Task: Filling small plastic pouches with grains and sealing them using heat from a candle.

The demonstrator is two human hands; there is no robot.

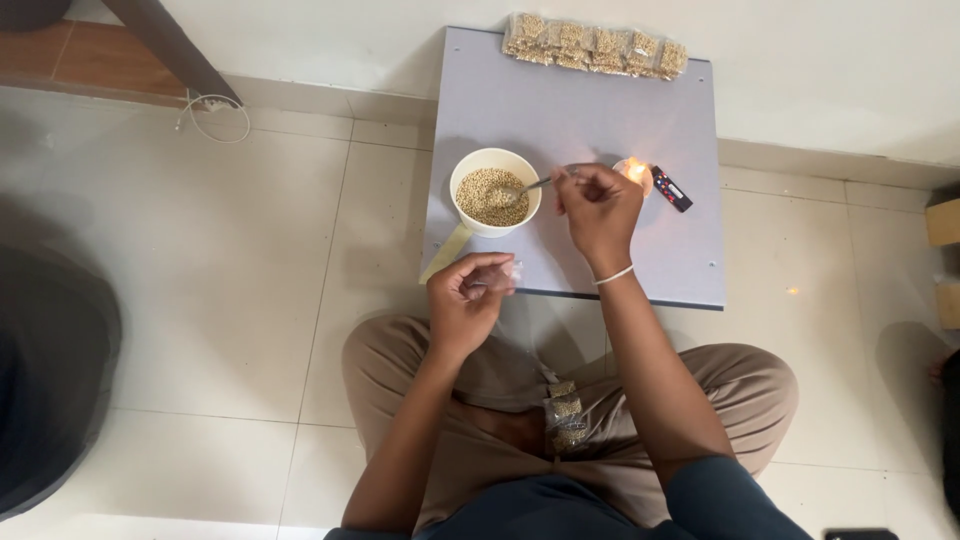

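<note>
My right hand (598, 210) grips a metal spoon (528, 186) whose bowl dips into a cream bowl (494, 192) of small tan grains on a grey board (600, 100). My left hand (463, 302) pinches a small clear plastic pouch (505, 276) near the board's front edge. A lit candle (634, 172) burns just right of my right hand, with a dark lighter (671, 188) beside it.
A row of several filled clear pouches (597, 47) lies along the board's far edge. More filled pouches (565, 412) rest in my lap. A yellowish strip (445, 254) hangs off the board's left side. Tiled floor surrounds the board; a dark object (50, 380) sits at left.
</note>
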